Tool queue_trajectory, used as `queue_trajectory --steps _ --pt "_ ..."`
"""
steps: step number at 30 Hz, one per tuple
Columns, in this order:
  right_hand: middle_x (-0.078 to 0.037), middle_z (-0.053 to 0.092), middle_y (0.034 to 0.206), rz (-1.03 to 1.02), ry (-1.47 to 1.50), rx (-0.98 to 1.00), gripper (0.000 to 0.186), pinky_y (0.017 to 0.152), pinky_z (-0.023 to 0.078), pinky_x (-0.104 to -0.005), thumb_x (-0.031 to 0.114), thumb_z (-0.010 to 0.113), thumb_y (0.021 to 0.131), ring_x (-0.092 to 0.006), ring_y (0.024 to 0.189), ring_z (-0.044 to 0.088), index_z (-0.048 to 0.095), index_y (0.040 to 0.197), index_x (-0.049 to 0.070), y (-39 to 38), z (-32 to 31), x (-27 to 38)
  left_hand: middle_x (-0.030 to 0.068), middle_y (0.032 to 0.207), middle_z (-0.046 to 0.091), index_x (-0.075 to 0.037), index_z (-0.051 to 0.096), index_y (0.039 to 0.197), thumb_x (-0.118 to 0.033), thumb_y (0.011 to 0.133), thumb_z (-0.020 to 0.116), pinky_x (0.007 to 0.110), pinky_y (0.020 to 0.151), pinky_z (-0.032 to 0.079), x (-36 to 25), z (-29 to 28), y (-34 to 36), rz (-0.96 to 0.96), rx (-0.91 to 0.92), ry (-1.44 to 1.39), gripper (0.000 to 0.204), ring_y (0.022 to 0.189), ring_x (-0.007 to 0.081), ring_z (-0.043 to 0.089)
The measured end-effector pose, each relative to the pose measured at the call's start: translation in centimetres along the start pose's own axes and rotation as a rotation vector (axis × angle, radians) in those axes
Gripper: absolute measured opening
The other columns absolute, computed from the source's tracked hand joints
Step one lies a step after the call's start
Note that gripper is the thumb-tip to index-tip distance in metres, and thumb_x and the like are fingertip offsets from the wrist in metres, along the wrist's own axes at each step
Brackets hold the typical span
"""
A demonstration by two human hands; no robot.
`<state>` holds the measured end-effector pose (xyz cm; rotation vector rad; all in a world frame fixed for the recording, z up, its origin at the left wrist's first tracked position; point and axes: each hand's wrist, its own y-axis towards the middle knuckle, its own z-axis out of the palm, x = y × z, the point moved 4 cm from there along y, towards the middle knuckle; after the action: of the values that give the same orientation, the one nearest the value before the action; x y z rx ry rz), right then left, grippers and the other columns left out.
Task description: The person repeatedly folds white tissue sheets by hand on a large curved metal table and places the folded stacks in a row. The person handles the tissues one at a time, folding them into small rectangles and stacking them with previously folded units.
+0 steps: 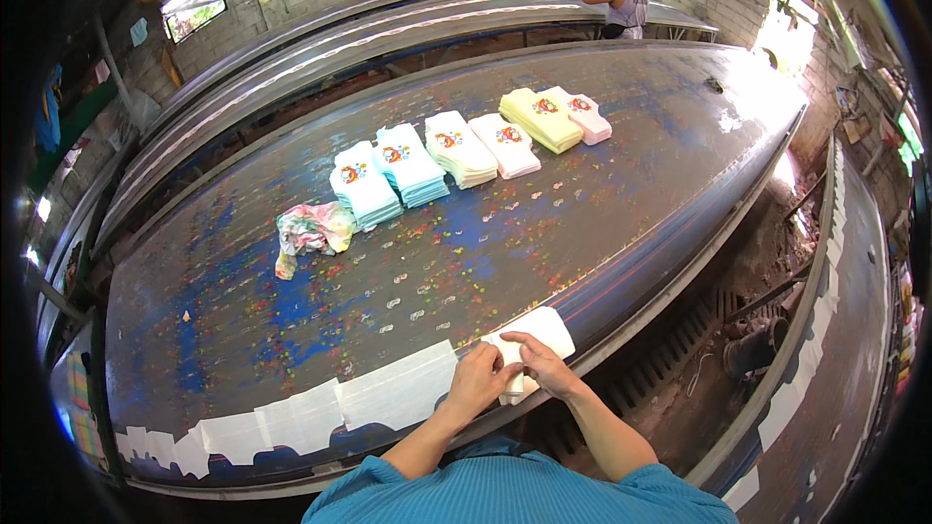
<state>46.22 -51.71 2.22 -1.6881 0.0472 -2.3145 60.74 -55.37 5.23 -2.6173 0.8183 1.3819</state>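
Observation:
At the near edge of the long printing table point(621, 184), both my hands are on a folded white cloth bundle point(546, 328). My left hand point(476, 378) is closed, its fingers gripping the bundle's left side. My right hand point(544, 366) holds it from the right, thumb and fingers bent over the top. Part of the bundle is hidden under my fingers. Just left of my left hand, a flat white sheet point(398, 386) lies along the table edge, followed by several more white pieces point(301, 419).
Several stacks of printed garment pieces, including a blue stack point(413, 167) and a yellow stack point(542, 119), run across the table. A stained rag point(316, 231) lies left of them. Another person point(626, 2) stands by the far tables. A second table point(845, 330) curves along the right.

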Motion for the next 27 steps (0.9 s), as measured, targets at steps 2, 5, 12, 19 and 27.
queue_trajectory --steps 2,5,12,19,27 --pt "-0.012 0.046 0.136 -0.116 -0.203 0.032 0.057 0.100 0.042 -0.0330 0.026 0.057 0.097 -0.0188 0.120 0.049 0.034 0.145 0.004 0.7 -0.8 0.9 0.0164 0.076 0.058 0.000 0.057 0.075 -0.022 0.083 0.071 0.043 0.062 0.046 0.0 0.9 1.2 -0.053 -0.028 0.018 0.027 0.071 0.0348 0.059" --pt "-0.013 0.045 0.136 -0.176 -0.159 -0.018 0.065 0.101 0.041 -0.0351 0.023 0.063 0.094 -0.0215 0.121 0.048 0.029 0.147 0.005 1.6 -2.3 1.1 0.0188 0.078 0.060 0.002 0.059 0.081 -0.013 0.086 0.065 0.041 0.066 0.046 0.4 2.2 2.6 -0.130 -0.051 -0.003 0.017 0.073 0.0342 0.059" --pt "-0.016 0.047 0.130 -0.039 0.188 -0.070 0.068 0.096 0.047 -0.0368 0.011 0.060 0.094 -0.0235 0.117 0.051 0.019 0.148 0.013 2.3 -6.7 1.7 -0.0005 0.075 0.056 0.000 0.060 0.087 -0.014 0.098 0.053 0.027 0.063 0.041 2.5 5.7 4.8 -0.419 0.031 -0.526 0.019 0.070 0.0082 0.045" --pt "-0.014 0.053 0.120 0.052 0.387 -0.101 0.043 0.092 0.049 -0.0345 0.005 0.058 0.092 -0.0219 0.110 0.055 0.038 0.130 0.008 2.7 -8.0 2.9 -0.0024 0.077 0.055 -0.005 0.057 0.086 -0.013 0.099 0.052 0.024 0.064 0.040 2.0 6.1 5.6 -0.432 -0.010 -0.935 0.016 0.070 0.0057 0.047" --pt "-0.014 0.062 0.106 -0.377 0.584 -0.295 0.029 0.080 0.056 -0.0397 0.011 0.054 0.084 -0.0291 0.094 0.065 0.054 0.112 0.005 0.9 -17.6 13.3 0.0049 0.090 0.065 -0.001 0.060 0.099 -0.012 0.096 0.054 0.027 0.074 0.048 1.5 -4.6 4.0 -0.196 -0.315 -1.305 0.013 0.080 0.0122 0.061"
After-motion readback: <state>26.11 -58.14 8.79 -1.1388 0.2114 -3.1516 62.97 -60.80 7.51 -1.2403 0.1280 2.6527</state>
